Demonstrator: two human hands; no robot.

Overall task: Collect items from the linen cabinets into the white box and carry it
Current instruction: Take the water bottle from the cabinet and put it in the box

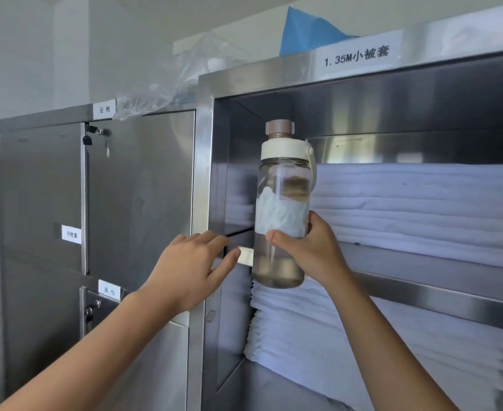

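My right hand (309,250) grips a clear water bottle (283,203) with a cream lid and brown cap, holding it upright in front of the open steel linen cabinet (206,173). My left hand (191,262) reaches toward the shelf edge just left of the bottle, fingers extended, holding nothing. Folded white linen (422,209) fills the upper shelf behind the bottle, and a second stack (318,327) fills the shelf below. The white box is not in view.
To the left stands a closed steel cabinet (137,203) with labelled doors and a small padlock (87,140). Loose clear plastic (161,90) and a blue bag (309,31) lie on top of the cabinets. A steel shelf rail (440,289) separates the linen stacks.
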